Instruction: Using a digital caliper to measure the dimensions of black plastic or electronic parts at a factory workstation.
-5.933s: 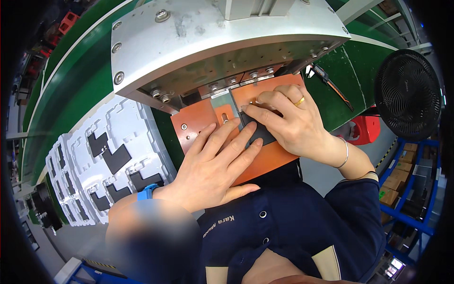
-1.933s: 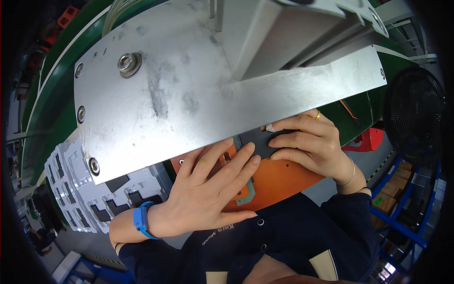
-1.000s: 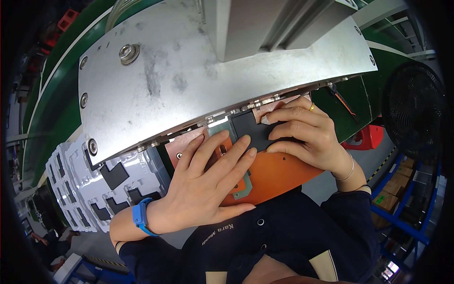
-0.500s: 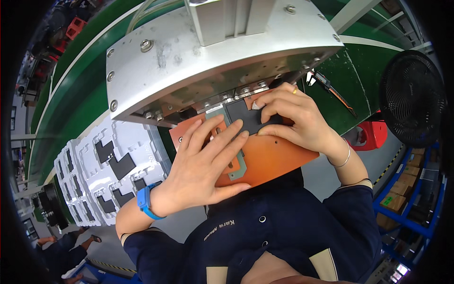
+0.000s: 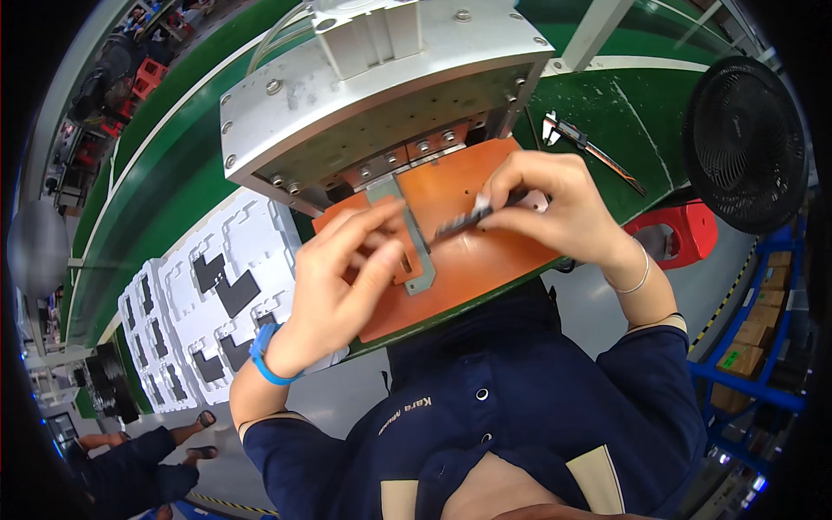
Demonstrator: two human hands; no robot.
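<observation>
Keep your right hand [image 5: 555,204] pinching the small dark part [image 5: 464,224] flat above the orange plate [image 5: 485,260], just under the press [image 5: 381,87], while your left hand [image 5: 347,277], fingers loosely curled, steadies the grey bracket [image 5: 414,251]

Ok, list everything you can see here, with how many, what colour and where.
press head: one, silver metal, top centre, over the plate
plate: one, orange, under the press, in front of the person
bracket: one, grey metal, on the plate
flat part: one, dark, pinched in the right hand
trays: several, white with dark parts, left
caliper: one, metal, on the green bench, upper right
fan: one, black, right
stool: one, red, right
shelving: blue, lower right
another person's arm: dark sleeve, lower left
wristband: one, blue, left wrist
left hand: over the plate
right hand: holding the flat part
</observation>
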